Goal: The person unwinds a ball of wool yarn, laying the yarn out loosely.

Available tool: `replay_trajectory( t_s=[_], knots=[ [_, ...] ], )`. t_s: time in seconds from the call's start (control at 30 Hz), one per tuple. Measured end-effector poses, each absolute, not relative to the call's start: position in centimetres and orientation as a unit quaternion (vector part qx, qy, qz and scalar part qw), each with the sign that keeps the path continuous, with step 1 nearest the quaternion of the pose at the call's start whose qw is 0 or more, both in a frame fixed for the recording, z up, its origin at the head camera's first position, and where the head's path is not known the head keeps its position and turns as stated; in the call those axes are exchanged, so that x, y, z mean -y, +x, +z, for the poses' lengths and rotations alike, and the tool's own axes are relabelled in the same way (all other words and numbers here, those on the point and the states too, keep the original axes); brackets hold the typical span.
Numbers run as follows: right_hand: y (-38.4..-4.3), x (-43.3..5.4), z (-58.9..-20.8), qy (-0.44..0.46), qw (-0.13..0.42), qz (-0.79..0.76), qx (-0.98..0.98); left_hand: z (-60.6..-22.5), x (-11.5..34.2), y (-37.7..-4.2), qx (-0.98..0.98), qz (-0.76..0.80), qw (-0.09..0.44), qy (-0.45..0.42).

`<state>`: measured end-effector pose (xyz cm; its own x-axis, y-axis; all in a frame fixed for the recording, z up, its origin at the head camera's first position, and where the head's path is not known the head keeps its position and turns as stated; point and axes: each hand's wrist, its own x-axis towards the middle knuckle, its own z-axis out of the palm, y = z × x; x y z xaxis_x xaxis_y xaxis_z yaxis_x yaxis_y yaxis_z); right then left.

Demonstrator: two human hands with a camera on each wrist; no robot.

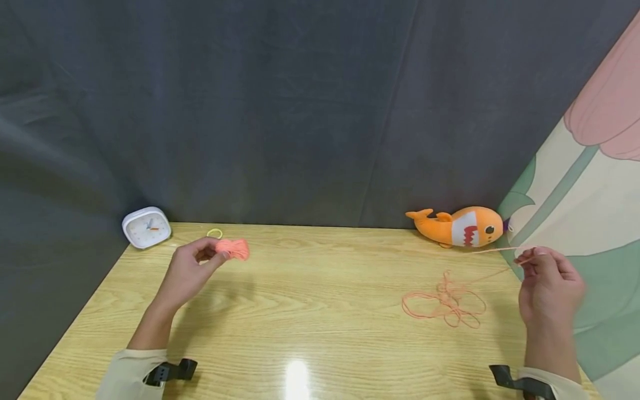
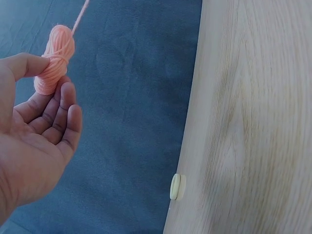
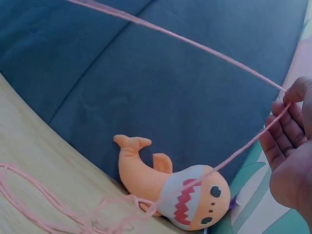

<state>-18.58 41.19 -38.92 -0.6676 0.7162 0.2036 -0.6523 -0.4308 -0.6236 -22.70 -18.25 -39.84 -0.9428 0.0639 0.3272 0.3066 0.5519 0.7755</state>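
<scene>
My left hand point(image 1: 192, 272) pinches a small wound bundle of coral-pink yarn point(image 2: 54, 58) between thumb and fingers, raised over the left side of the table. A strand leaves the top of that bundle in the left wrist view. Over at the right, my right hand point(image 1: 552, 286) pinches the yarn strand point(image 3: 209, 50) between thumb and forefinger. From these fingers one length runs off to the left and another slopes down to a loose tangle of yarn point(image 1: 445, 303) on the table.
An orange plush shark point(image 1: 462, 226) lies at the back right, by the dark curtain point(image 1: 300, 111). At the back left corner stands a white clock point(image 1: 147, 228). A yellow ring point(image 1: 214, 233) sits near the table's point(image 1: 320, 289) back edge, just beyond my left hand.
</scene>
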Motion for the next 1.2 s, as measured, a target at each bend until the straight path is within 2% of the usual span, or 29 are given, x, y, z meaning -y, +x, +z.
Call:
replay_trajectory(
  t_s=[0.37,0.6,0.73,1.0,1.1,1.2],
  knots=[
    [-18.3,-42.8,-39.0,-0.002,0.449,0.849,0.28,-39.9,18.3,-22.8,0.869,-0.462,0.144,-0.104],
    [-18.1,-43.3,-39.2,-0.018,0.456,0.841,0.289,-39.8,18.3,-22.7,0.868,-0.463,0.146,-0.102],
    [-18.1,-43.1,-39.5,-0.043,0.408,0.854,0.321,-39.8,18.3,-22.7,0.865,-0.47,0.145,-0.104],
    [-18.2,-42.5,-40.8,0.002,0.219,0.85,0.48,-39.9,18.2,-22.6,0.86,-0.477,0.148,-0.109],
    [-18.4,-42.3,-41.4,0.005,0.192,0.839,0.51,-39.9,18.2,-22.6,0.86,-0.477,0.147,-0.11],
    [-18.7,-42.2,-41.7,-0.007,0.193,0.836,0.514,-39.8,18.2,-22.6,0.86,-0.476,0.145,-0.109]
  ],
)
